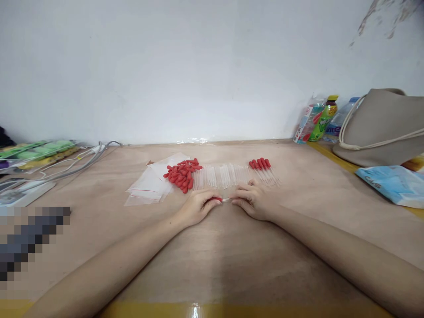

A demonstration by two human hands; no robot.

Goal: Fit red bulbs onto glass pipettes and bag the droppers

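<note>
My left hand (201,205) pinches a red rubber dropper bulb (217,199) low over the table. From the bulb's end a thin clear dropper tube (226,200) runs across to my right hand (253,201), whose fingertips are closed on its other end. Behind my left hand lies a heap of loose red bulbs (180,174). Clear tubes (225,176) are laid side by side in a row beyond both hands. Past my right hand, several droppers with red bulbs fitted (260,164) lie together, their tubes slanting towards me.
Clear zip bags (149,185) lie left of the bulb heap. Cables (89,161) and green packs (49,150) sit far left. Drink bottles (324,119), a beige bag (380,123) and a blue-white packet (394,183) stand or lie at right. A white wall (198,70) closes the back.
</note>
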